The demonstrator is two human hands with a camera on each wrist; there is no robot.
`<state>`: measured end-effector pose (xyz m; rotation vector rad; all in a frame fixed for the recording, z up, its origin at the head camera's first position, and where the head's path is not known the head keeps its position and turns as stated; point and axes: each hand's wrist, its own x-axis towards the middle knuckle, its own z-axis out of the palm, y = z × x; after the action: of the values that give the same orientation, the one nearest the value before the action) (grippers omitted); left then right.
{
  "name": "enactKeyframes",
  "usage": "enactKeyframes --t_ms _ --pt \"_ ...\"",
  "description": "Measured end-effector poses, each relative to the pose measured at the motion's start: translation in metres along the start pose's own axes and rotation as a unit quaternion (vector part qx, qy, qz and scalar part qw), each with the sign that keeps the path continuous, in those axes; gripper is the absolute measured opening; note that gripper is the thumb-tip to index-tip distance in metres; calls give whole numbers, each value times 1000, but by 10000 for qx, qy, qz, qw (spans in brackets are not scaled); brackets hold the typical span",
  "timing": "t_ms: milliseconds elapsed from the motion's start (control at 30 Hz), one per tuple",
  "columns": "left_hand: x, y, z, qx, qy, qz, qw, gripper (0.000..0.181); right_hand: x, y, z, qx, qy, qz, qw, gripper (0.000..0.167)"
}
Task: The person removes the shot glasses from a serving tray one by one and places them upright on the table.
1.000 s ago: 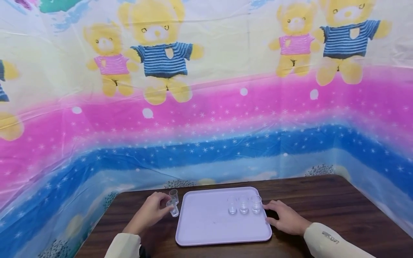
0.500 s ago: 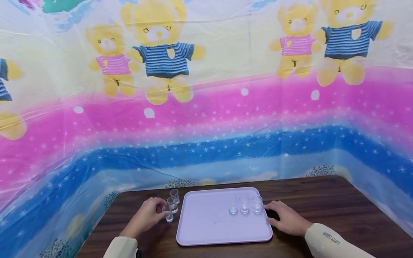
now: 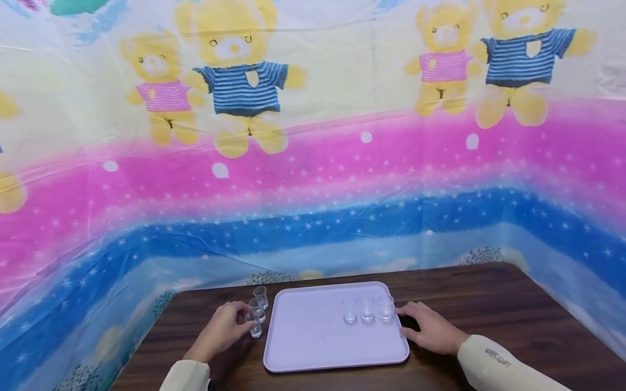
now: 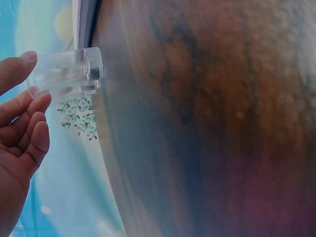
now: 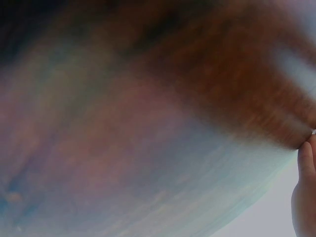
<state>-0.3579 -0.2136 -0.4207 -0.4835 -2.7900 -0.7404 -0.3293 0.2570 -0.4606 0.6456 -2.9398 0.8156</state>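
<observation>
At the tray's left, my left hand [image 3: 222, 328] pinches a small clear shot glass [image 3: 256, 327] near its rim between thumb and fingertips. In the left wrist view, the shot glass [image 4: 64, 69] has its base at the tabletop, the thumb [image 4: 19, 71] on one side and fingertips on the other. Two similar glasses stand in line behind it, the middle one partly hidden and the far glass [image 3: 261, 297] plainer. My right hand [image 3: 430, 328] rests at the right rim of the lilac tray [image 3: 313, 347], thumb and forefinger apart, fingertips touching or very near it.
Three more clear glasses stand in a row on the right part of the tray, the middle glass [image 3: 367, 310] among them. Beneath lies a dark wooden table [image 3: 489, 304]. Behind it hangs a curtain [image 3: 313, 217] printed with bears.
My left hand has brought the shot glass slightly left and nearer to me, then down to the table in front of the other two. The right hand stays at the tray's rim.
</observation>
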Motion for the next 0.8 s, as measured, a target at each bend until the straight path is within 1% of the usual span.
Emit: enactKeyframes --t_ms 167,267,367,467,567,700,800 --pt "-1 0 -1 33 79 53 9999 17 1 -1 -1 -61 18 -6 10000 44" --pt "-2 1 -3 95 199 55 9997 21 0 -1 -1 -27 -9 -10 10000 44" --pt "-1 6 -6 177 351 93 9992 27 0 -1 -1 -14 -15 -8 10000 45" --pt "2 15 -8 187 485 244 9984 30 0 0 -1 -61 -19 -26 10000 45" --pt "5 27 -9 40 562 444 9974 28 0 1 -1 -58 -10 -39 10000 45" --pt "9 43 -5 -196 559 640 9962 28 0 0 -1 -24 -31 -45 10000 44" --pt "13 52 1 -251 527 788 9952 27 0 -1 -1 -2 -56 -57 10000 45"
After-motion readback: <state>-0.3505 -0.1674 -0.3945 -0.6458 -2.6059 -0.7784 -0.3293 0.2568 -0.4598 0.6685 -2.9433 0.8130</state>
